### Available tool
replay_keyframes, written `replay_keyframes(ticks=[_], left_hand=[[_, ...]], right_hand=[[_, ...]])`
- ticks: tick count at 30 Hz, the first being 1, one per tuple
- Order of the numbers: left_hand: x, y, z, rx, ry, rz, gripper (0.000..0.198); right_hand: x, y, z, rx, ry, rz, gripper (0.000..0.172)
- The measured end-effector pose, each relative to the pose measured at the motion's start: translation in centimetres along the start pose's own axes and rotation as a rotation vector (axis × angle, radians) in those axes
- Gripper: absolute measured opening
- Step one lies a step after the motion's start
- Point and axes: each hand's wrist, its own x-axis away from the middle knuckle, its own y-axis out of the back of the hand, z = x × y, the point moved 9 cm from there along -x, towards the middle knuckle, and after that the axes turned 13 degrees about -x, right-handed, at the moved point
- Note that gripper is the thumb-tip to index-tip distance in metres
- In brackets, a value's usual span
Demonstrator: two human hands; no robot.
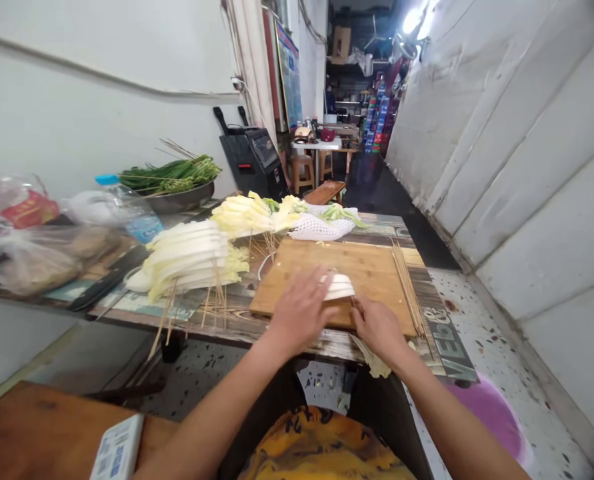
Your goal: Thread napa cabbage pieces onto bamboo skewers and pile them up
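Note:
On the wooden cutting board (371, 267) lies a small stack of white cabbage pieces (340, 287). My left hand (299, 307) rests over the left end of this stack and grips it, slightly blurred. At the stack's right end my right hand (378, 328) is closed, fingertips pinching a thin bamboo skewer that is mostly hidden. Loose bamboo skewers (407, 288) lie along the board's right edge. To the left is a pile of skewered cabbage (189, 257), its sticks pointing toward me. Yellow cabbage leaves (249, 215) sit behind it.
White foam netting (321, 227) lies behind the board. Left are a knife (101, 283), a water bottle (139, 217), plastic bags (41, 253) and a bowl of skewered greens (177, 187). A torn leaf (371, 357) hangs at the front edge; a pink basin (491, 417) is on the floor.

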Motion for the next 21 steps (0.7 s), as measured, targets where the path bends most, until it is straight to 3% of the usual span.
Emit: replay_keyframes(ticks=[2, 4, 8, 11, 13, 15, 18, 19, 21], left_hand=[[-0.1, -1.7, -2.0, -0.015, -0.079, 0.107, 0.058], [0.2, -3.4, -2.7, -0.028, -0.033, 0.18, 0.062], [1.0, -5.4, -3.8, -0.026, 0.015, 0.182, 0.077], [0.7, -3.7, -3.4, -0.013, 0.033, 0.092, 0.081], [0.6, -0.3, -1.9, 0.008, 0.039, -0.027, 0.073], [1.5, 4.2, 1.9, 0.019, 0.137, -0.178, 0.058], [5.6, 9.7, 11.9, -0.025, 0.513, -0.344, 0.04], [7.4, 10.5, 15.8, -0.058, 0.664, -0.329, 0.039], [10.8, 9.8, 22.8, -0.123, 0.916, -0.144, 0.038]], right_hand=[[0.1, -0.1, 0.0, 0.113, -0.004, 0.007, 0.026], [0.0, -0.3, -0.1, 0.206, -0.004, 0.014, 0.028], [-1.0, -0.7, -0.6, 0.369, 0.012, 0.006, 0.036], [-2.3, -1.1, -1.1, 0.449, 0.051, 0.002, 0.041], [-3.0, -1.1, -1.6, 0.44, 0.073, -0.006, 0.039], [-3.3, -0.8, -2.5, 0.408, 0.037, -0.007, 0.038], [-3.3, -0.3, -3.4, 0.381, 0.005, -0.01, 0.039], [-3.3, -0.2, -3.6, 0.367, -0.006, -0.01, 0.04], [-3.5, -0.1, -4.1, 0.323, -0.021, -0.005, 0.041]])
